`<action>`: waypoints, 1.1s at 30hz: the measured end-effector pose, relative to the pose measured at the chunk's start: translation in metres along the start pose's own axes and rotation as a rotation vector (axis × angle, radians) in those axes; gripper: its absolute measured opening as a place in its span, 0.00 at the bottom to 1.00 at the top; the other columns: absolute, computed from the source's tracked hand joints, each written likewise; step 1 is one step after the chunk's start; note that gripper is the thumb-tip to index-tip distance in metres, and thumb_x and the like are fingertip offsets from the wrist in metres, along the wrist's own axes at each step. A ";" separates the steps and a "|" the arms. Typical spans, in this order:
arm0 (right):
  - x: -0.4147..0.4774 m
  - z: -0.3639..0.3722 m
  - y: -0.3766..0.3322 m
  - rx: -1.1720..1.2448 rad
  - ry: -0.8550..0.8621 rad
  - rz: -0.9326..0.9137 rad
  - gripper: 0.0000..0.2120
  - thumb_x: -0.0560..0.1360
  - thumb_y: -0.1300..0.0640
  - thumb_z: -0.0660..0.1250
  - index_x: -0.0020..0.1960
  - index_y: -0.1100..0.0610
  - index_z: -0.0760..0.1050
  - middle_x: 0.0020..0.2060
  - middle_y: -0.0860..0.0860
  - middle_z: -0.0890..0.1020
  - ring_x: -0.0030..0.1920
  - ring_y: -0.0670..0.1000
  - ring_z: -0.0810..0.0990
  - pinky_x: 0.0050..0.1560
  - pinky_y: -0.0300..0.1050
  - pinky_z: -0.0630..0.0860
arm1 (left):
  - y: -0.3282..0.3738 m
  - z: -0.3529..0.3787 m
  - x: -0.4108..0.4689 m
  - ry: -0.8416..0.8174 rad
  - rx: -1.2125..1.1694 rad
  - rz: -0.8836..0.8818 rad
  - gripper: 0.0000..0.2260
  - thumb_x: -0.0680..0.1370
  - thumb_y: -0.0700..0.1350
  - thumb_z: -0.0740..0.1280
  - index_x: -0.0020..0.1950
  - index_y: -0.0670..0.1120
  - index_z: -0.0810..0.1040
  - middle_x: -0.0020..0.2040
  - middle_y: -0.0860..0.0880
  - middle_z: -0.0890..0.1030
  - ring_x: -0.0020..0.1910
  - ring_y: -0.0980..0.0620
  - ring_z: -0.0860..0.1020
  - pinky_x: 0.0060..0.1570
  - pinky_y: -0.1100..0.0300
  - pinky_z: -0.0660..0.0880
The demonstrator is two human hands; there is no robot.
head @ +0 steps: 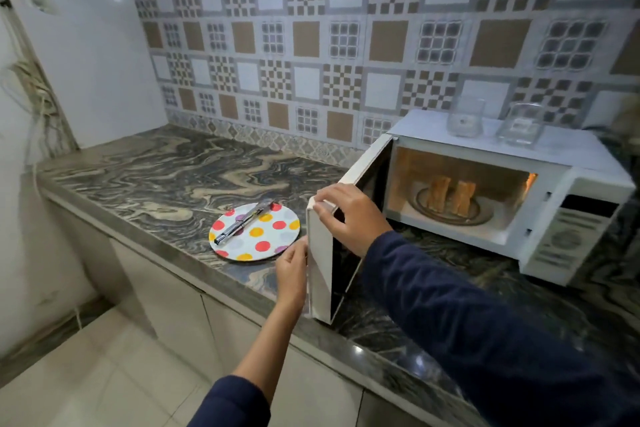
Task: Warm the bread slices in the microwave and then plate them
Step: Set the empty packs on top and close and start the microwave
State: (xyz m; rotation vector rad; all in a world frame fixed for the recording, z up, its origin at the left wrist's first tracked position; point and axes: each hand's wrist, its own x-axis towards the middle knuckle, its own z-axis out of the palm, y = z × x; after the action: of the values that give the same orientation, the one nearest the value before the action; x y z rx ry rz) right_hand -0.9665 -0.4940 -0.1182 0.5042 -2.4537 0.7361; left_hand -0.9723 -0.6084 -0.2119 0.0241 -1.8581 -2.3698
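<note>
A white microwave [540, 218] stands on the marble counter with its door [320, 270] swung wide open to the left and its inside lit. Two bread slices [450, 198] stand upright on the round turntable inside. My right hand [349, 215] grips the top outer corner of the door, fingers curled over its edge. My left hand [292, 270] holds the door's outer edge lower down. A white plate with coloured dots [273, 246] lies on the counter left of the door, with metal tongs [242, 222] resting across it.
Two clear glass containers [465, 116] sit on top of the microwave. Patterned tiles cover the wall behind. The counter's front edge [194, 265] runs diagonally, with cabinets below and tiled floor at lower left. Cables hang on the left wall.
</note>
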 end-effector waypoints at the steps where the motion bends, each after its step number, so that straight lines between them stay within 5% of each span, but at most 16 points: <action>1: -0.013 -0.009 0.006 0.017 0.032 -0.007 0.11 0.76 0.53 0.63 0.51 0.59 0.79 0.50 0.52 0.82 0.54 0.50 0.76 0.58 0.38 0.68 | -0.005 0.008 -0.011 -0.040 -0.007 0.002 0.12 0.79 0.38 0.59 0.39 0.42 0.79 0.30 0.55 0.77 0.30 0.63 0.73 0.33 0.68 0.70; 7: -0.083 -0.064 0.046 -0.095 0.293 0.014 0.10 0.77 0.57 0.62 0.44 0.62 0.79 0.45 0.54 0.83 0.50 0.51 0.79 0.54 0.41 0.74 | -0.047 0.077 -0.057 -0.345 0.051 0.029 0.12 0.80 0.42 0.61 0.40 0.40 0.78 0.36 0.45 0.76 0.38 0.52 0.73 0.40 0.58 0.70; 12: -0.129 -0.154 0.103 -0.346 0.351 0.188 0.10 0.76 0.58 0.62 0.48 0.63 0.79 0.48 0.55 0.83 0.51 0.52 0.79 0.56 0.40 0.74 | -0.061 0.196 -0.076 -0.656 0.246 0.128 0.06 0.79 0.44 0.62 0.48 0.45 0.78 0.44 0.48 0.79 0.43 0.55 0.76 0.43 0.64 0.71; 20: -0.121 -0.159 0.140 -0.356 0.304 0.406 0.13 0.75 0.64 0.64 0.58 0.64 0.76 0.57 0.59 0.79 0.59 0.57 0.77 0.63 0.46 0.71 | -0.073 0.236 -0.063 -0.622 0.377 0.231 0.05 0.78 0.41 0.65 0.42 0.45 0.74 0.37 0.52 0.75 0.37 0.59 0.73 0.36 0.72 0.68; 26: -0.114 -0.183 0.195 -0.295 0.348 0.523 0.17 0.71 0.65 0.69 0.60 0.63 0.75 0.57 0.57 0.80 0.58 0.57 0.78 0.62 0.45 0.72 | -0.089 0.295 -0.041 -0.719 0.412 0.178 0.05 0.77 0.43 0.66 0.41 0.45 0.76 0.36 0.46 0.77 0.35 0.52 0.73 0.41 0.51 0.75; 29: -0.108 -0.193 0.215 -0.215 0.403 0.550 0.18 0.69 0.66 0.71 0.59 0.62 0.76 0.55 0.55 0.81 0.57 0.54 0.79 0.60 0.34 0.69 | -0.096 0.318 -0.028 -0.739 0.416 0.171 0.06 0.77 0.44 0.66 0.40 0.45 0.76 0.35 0.47 0.77 0.34 0.53 0.73 0.41 0.50 0.76; 33: -0.102 -0.212 0.243 -0.331 0.204 0.549 0.22 0.73 0.57 0.69 0.66 0.58 0.70 0.66 0.53 0.73 0.70 0.52 0.67 0.72 0.42 0.60 | -0.101 0.339 -0.010 -0.815 0.438 0.173 0.08 0.77 0.44 0.66 0.39 0.43 0.75 0.32 0.48 0.75 0.32 0.53 0.72 0.39 0.50 0.75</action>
State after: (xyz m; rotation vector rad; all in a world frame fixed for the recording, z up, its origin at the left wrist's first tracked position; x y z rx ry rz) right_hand -0.9231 -0.1583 -0.1217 -0.3676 -2.4592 0.5296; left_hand -1.0033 -0.2563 -0.2283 -1.1540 -2.5237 -1.9336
